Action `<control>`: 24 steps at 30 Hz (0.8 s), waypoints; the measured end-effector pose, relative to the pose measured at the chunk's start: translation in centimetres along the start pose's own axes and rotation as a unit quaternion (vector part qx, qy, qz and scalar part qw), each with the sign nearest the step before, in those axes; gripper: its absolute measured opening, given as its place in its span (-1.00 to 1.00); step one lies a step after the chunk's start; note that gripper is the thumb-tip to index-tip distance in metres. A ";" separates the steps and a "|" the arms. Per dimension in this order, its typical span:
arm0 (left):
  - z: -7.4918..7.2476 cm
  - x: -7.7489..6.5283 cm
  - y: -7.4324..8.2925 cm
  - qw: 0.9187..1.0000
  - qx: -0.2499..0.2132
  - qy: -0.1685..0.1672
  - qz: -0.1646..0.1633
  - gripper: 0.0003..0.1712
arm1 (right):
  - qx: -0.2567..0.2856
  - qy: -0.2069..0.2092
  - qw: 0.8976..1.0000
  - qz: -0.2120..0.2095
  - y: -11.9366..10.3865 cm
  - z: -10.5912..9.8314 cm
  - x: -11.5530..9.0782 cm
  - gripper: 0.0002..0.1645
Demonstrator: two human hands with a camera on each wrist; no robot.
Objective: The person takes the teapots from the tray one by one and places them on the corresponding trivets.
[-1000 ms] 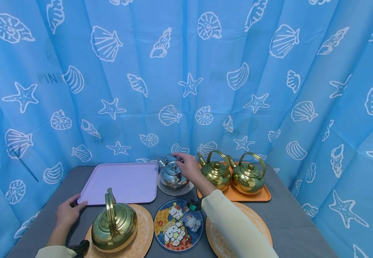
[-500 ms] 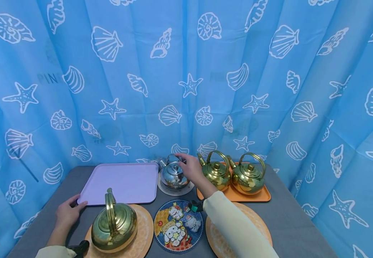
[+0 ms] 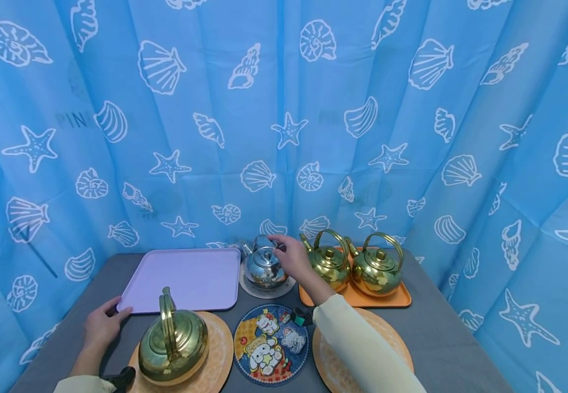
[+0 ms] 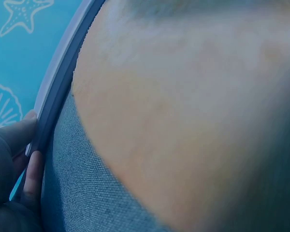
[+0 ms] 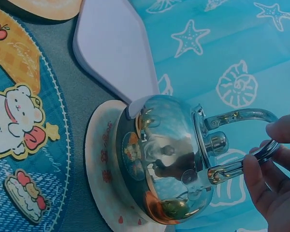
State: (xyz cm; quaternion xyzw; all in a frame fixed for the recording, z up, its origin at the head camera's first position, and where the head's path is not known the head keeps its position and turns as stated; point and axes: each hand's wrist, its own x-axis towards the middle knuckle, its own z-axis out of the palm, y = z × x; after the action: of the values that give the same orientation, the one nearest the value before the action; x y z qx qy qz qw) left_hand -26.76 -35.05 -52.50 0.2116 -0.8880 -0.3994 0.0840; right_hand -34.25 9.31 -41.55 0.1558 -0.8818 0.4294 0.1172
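At the back middle, a small silver teapot (image 3: 265, 268) with a lid knob and a looped handle stands on a round pale mat (image 5: 97, 159). My right hand (image 3: 291, 256) holds the top of its handle (image 5: 232, 171), fingers and thumb bent round the metal in the right wrist view. At the left, my left hand (image 3: 103, 326) pinches the near-left corner of a flat purple tray (image 3: 185, 278). The left wrist view has my thumb and a finger on either side of the tray's rim (image 4: 55, 72). Nothing lies on the tray.
A large gold teapot (image 3: 173, 349) stands on a round orange-tan mat (image 3: 222, 344) at the front left. Two gold teapots (image 3: 330, 266) share an orange tray (image 3: 404, 297). A cartoon mat (image 3: 252, 371) lies front middle, another tan mat (image 3: 402, 349) under my right forearm.
The silver teapot and my right hand have shifted very slightly to the right, and the teapot's lid has tipped a little more level. My left hand has stayed on the tray corner.
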 end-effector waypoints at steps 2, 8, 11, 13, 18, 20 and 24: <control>0.0 0.0 0.0 1.000 0.000 0.000 -0.002 -0.28 | -0.003 0.000 1.000 -0.003 0.1 0.0 -0.1 -0.57; 0.0 0.1 0.0 1.000 0.003 -0.001 -0.005 -0.28 | -0.002 0.011 1.000 -0.009 0.3 -0.4 -0.7 -0.59; 0.0 0.1 0.0 1.000 0.001 -0.003 -0.008 -0.27 | 0.005 0.026 1.000 -0.014 0.3 -0.7 -1.0 -0.61; 0.0 0.1 -0.1 1.000 -0.003 -0.004 -0.011 -0.25 | 0.006 0.037 0.999 -0.022 0.2 -0.9 -1.3 -0.63; 0.1 0.1 -0.1 1.000 -0.007 -0.006 -0.011 -0.24 | 0.002 0.066 0.996 -0.056 0.0 -1.6 -2.1 -0.67; 0.1 0.1 -0.2 1.000 -0.008 -0.007 -0.010 -0.25 | 0.000 0.072 0.995 -0.068 -0.1 -1.8 -2.4 -0.68; 0.1 0.1 -0.2 1.000 -0.012 -0.007 -0.011 -0.25 | -0.002 0.084 0.993 -0.082 0.1 -2.3 -3.1 -0.70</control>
State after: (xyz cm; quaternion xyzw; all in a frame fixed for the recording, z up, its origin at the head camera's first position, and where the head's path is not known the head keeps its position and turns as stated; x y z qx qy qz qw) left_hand -26.83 -35.20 -52.73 0.2176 -0.8815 -0.4122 0.0758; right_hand -31.29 11.77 -41.30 0.1912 -0.8539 0.4281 0.2257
